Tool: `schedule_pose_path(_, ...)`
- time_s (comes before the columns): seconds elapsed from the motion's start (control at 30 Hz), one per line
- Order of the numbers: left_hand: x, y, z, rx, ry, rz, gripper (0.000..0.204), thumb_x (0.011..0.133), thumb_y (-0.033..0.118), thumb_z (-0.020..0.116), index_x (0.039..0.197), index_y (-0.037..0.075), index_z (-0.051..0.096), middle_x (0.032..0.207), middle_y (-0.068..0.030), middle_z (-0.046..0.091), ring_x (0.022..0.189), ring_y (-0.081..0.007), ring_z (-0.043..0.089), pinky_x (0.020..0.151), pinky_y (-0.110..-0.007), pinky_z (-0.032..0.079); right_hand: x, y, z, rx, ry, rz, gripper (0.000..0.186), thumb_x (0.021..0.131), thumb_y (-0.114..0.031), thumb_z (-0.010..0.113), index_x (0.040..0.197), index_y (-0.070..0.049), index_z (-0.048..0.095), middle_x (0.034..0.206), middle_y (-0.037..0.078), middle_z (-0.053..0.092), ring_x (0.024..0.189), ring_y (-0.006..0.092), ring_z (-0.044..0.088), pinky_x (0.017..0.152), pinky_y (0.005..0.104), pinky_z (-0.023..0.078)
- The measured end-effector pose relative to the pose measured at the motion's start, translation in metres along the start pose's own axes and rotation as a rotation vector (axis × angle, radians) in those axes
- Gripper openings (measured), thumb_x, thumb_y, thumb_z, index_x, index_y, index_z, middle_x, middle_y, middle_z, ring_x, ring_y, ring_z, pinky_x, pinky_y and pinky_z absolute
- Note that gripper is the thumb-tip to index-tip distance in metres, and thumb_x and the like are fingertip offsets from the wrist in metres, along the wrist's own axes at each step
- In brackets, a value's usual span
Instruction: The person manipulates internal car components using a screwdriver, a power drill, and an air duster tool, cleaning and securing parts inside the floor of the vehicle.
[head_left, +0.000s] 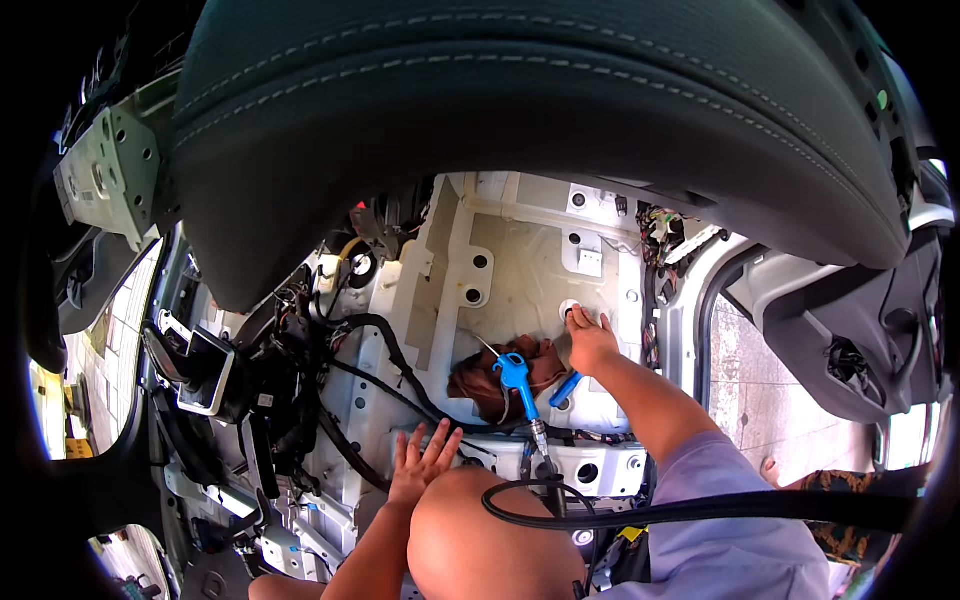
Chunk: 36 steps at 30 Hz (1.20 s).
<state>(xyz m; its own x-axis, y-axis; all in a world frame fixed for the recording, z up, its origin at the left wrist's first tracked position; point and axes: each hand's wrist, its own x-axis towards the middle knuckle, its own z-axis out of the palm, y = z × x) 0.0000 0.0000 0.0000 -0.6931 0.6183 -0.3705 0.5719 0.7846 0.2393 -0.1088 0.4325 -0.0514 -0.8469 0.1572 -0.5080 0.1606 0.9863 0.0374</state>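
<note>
My right hand [588, 340] lies on the car's metal floor pan [520, 250], its fingertips over a white round spot [566, 305], fingers extended and its thumb hidden. Just below it is a blue cylindrical object [568, 388]. My left hand [425, 455] is spread with fingers apart beside a black wiring harness [395, 355], holding nothing. Between my hands a blue air gun [521, 380] with a thin nozzle rests on a crumpled brown cloth [475, 385].
A black stitched seat or trim panel [530, 100] arches overhead. Bundled wires and brackets [275, 400] crowd the left. My bare knee [465, 540] and a looping black hose [700, 508] are in front. An open door [840, 340] and patterned fabric [860, 490] are at right.
</note>
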Motion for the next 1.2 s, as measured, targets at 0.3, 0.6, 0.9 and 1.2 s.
schedule_pose_path(0.3, 0.009, -0.009, 0.013, 0.073, 0.094, 0.007, 0.084, 0.103, 0.059, 0.053, 0.174, 0.031, 0.018, 0.182, -0.0021, 0.012, 0.159, -0.0432, 0.026, 0.128, -0.071, 0.014, -0.036, -0.022, 0.019, 0.362, 0.26, 0.179, 0.081, 0.089, -0.019, 0.068, 0.164, -0.009, 0.038, 0.177, 0.014, 0.029, 0.16, 0.0443, 0.029, 0.129, 0.0587, 0.026)
schedule_pose_path(0.6, 0.013, -0.009, 0.017, 0.103, 0.058, 0.008, 0.09, 0.103, 0.059, 0.053, 0.175, 0.029, 0.008, 0.183, -0.0037, 0.006, 0.161, -0.0429, 0.02, 0.129, -0.07, 0.01, -0.082, -0.1, 0.071, 1.179, 0.347, 0.06, 0.075, 0.09, -0.038, 0.088, 0.131, 0.007, 0.045, 0.094, 0.018, 0.075, 0.081, 0.024, 0.076, 0.072, 0.037, 0.06)
schedule_pose_path(0.9, 0.015, -0.018, 0.044, 0.258, 0.227, 0.026, 0.086, 0.104, 0.057, 0.053, 0.175, 0.028, 0.014, 0.182, -0.0055, 0.009, 0.16, -0.0458, 0.023, 0.127, -0.074, 0.012, -0.141, -0.101, -0.013, 1.998, -0.037, -0.055, 0.055, 0.099, -0.024, 0.079, 0.141, -0.004, 0.048, 0.094, 0.014, 0.076, 0.055, 0.0163, 0.061, 0.051, 0.0304, 0.047)
schedule_pose_path(1.2, 0.017, -0.018, 0.036, 0.178, 0.103, -0.003, 0.086, 0.104, 0.057, 0.052, 0.175, 0.027, 0.014, 0.183, -0.0065, 0.007, 0.16, -0.0452, 0.022, 0.127, -0.073, 0.011, -0.077, -0.063, -0.017, 0.775, 0.968, 0.273, 0.039, 0.108, -0.029, 0.062, 0.133, -0.001, 0.05, 0.098, 0.025, 0.071, 0.084, 0.0469, 0.068, 0.073, 0.0527, 0.051)
